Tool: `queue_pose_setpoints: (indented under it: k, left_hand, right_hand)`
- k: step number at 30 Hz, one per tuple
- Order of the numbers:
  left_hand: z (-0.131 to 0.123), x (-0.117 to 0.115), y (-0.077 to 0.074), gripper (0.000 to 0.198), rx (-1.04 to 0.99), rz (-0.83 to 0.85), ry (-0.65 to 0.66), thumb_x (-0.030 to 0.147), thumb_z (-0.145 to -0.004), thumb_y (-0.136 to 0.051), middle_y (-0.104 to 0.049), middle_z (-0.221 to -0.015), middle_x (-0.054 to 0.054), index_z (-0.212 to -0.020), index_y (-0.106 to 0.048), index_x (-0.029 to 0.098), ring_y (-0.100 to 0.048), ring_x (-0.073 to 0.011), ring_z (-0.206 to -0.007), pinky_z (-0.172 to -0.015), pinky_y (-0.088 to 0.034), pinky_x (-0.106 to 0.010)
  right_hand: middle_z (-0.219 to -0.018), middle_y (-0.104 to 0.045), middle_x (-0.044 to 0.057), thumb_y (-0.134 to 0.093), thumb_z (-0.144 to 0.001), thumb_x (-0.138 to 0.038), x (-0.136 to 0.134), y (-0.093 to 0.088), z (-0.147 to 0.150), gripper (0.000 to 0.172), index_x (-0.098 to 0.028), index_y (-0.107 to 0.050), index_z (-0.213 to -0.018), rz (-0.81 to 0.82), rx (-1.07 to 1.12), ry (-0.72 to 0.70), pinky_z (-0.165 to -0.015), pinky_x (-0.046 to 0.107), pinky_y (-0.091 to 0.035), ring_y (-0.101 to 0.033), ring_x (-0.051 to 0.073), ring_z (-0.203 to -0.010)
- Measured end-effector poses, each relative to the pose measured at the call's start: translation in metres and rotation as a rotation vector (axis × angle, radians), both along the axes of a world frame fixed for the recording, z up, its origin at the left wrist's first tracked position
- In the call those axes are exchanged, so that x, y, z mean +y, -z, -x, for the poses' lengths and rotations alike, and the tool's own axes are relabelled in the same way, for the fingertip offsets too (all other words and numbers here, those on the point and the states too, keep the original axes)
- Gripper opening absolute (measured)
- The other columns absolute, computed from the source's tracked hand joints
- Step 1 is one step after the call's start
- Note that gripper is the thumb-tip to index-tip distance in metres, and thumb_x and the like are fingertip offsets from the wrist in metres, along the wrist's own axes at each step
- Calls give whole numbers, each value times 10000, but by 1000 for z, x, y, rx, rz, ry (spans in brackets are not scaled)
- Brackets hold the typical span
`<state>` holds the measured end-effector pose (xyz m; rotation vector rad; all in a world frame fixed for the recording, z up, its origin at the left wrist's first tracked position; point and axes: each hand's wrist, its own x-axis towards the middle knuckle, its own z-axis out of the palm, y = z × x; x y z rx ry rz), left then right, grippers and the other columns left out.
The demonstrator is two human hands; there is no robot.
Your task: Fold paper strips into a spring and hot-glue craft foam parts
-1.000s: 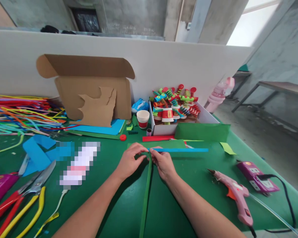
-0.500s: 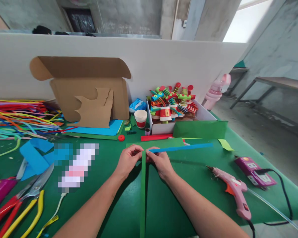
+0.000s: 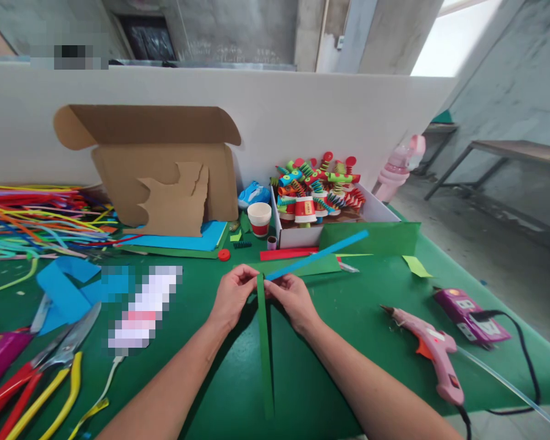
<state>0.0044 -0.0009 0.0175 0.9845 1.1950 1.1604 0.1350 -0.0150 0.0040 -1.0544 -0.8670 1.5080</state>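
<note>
Above the table's middle, my left hand (image 3: pixel 233 296) pinches the top end of a green paper strip (image 3: pixel 264 348), which hangs down toward me. My right hand (image 3: pixel 296 300) is closed at the same spot, thumb and finger on a blue paper strip (image 3: pixel 323 253). That strip slants up to the right. The two strips meet at a corner between my fingertips; whether they are joined there is hidden. Just behind my hands lies a green paper sheet (image 3: pixel 311 266), with a craft knife (image 3: pixel 348 267) partly showing at its right end.
Right: a pink glue gun (image 3: pixel 433 348) with a cord and a purple box (image 3: pixel 470 318). Left: scissors (image 3: pixel 68 348) and a bundle of coloured strips (image 3: pixel 36 214). Behind: a paper cup (image 3: pixel 259 219), a cardboard box (image 3: pixel 165 128) and a white box (image 3: pixel 297 237) of paper figures.
The blue strip's free end has swung upward and left. The green strip's lower end has lifted away from me. Both hands have shifted slightly left, still holding the corner.
</note>
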Motion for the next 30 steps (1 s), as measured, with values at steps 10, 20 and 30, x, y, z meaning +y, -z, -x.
queue_pose_setpoints:
  k: [10, 20, 30]
  left_hand:
    - [-6, -5, -4, 373, 14, -46, 77, 423, -547, -827, -595, -657, 35, -707, -601, 174, -541, -107, -624, -604, -447, -225]
    - [3, 0, -3, 460, -185, 125, 62, 526, -570, -816, -624, -635, 6, -729, -593, 156, -537, -95, -553, -549, -431, -224]
    - [-2, -4, -4, 310, 12, 52, 88, 421, -556, -792, -590, -541, 12, -602, -642, 153, -471, -88, -508, -519, -365, -224]
  right_hand:
    - [-530, -611, -45, -825, -554, -403, 2, -4, -6, 315, -194, -596, -611, 12, -137, 26, -520, 230, -459, -561, 103, -490]
    - [-578, -671, 1, -872, -509, -391, 1, -3, -6, 381, -157, -608, -650, 113, 95, 27, -584, 236, -537, -633, 106, -511]
    - [-577, -676, -9, -887, -503, -351, -1, -4, -3, 373, -148, -624, -674, 128, 121, 45, -585, 211, -535, -646, 100, -521]
